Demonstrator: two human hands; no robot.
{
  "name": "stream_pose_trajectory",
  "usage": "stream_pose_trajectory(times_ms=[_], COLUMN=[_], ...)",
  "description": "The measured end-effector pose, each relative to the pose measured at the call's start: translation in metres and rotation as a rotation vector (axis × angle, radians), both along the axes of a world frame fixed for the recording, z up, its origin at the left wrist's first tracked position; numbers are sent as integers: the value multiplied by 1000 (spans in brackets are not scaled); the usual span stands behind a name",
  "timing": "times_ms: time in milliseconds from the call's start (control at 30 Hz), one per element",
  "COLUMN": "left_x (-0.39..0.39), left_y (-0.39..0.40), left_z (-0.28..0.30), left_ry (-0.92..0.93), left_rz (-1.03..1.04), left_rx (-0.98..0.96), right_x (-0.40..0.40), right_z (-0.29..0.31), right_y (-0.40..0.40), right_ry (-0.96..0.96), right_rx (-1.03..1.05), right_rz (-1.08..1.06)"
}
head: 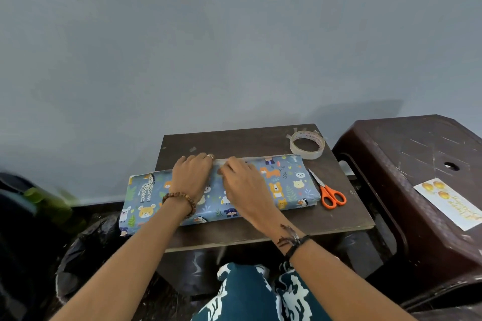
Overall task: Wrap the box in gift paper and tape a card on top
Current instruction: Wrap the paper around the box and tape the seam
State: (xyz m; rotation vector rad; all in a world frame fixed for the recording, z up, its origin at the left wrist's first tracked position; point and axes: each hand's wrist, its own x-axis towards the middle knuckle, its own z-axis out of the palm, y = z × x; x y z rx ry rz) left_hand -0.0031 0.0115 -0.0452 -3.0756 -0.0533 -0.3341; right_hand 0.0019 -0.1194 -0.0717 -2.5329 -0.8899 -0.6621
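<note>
A flat box (284,185) covered in blue gift paper with cartoon animals lies across a small dark table (260,142), its left end overhanging the table's edge. My left hand (191,176) rests flat on the box near its far edge, fingers spread. My right hand (242,181) lies beside it, fingers bent, pressing the paper at the far edge, where a pale strip shows. A white card (448,202) with yellow balloons lies on a brown plastic stool at the right.
A roll of clear tape (307,144) sits at the table's far right corner. Orange-handled scissors (329,191) lie right of the box. The brown stool (407,154) stands close on the right. A grey wall rises behind. Dark bags lie on the floor at left.
</note>
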Motion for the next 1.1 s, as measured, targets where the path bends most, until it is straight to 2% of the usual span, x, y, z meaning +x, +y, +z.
stream_pose_trajectory(times_ms=[267, 433, 667, 767, 967, 1100], left_x=[6, 19, 4, -1, -11, -15], left_y=[2, 2, -10, -9, -4, -2], left_z=[20, 27, 8, 4, -6, -15], left_ry=[-1, 18, 74, 63, 9, -73], left_rz=[-46, 12, -33, -28, -51, -84], left_rx=[34, -6, 52, 45, -86, -197], right_x=[6, 7, 20, 22, 19, 15], right_z=[3, 5, -7, -8, -8, -6], right_y=[-18, -17, -22, -23, -22, -22], right_ry=[202, 152, 241, 206, -7, -60], right_rx=[-57, -30, -87, -73, -129, -49], right_rz=[53, 38, 27, 4, -110, -121])
